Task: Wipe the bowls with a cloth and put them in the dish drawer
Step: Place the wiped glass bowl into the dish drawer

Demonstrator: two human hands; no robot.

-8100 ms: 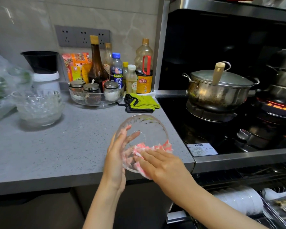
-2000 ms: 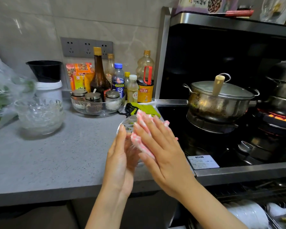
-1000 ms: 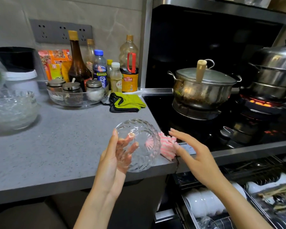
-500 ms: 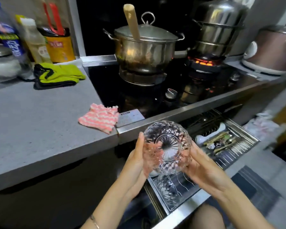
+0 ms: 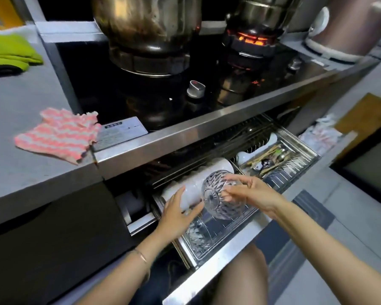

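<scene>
Pink-and-white striped cloth (image 5: 57,135) lies let go on the grey table (image 5: 20,102), at ten o'clock from the hands, so the wiping looks done. Fingers spread, the left hand (image 5: 178,211) braces the stacked white bowls (image 5: 196,179). At its three o'clock the clear cut-glass bowl (image 5: 220,197), lately up by the table edge, is tilted low in the steel dish drawer (image 5: 229,254), the right hand (image 5: 249,192) pinching its rim; only setting down remains.

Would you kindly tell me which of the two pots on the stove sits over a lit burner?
The right pot, with orange flame glowing beneath it; the left pot shows none.
</scene>
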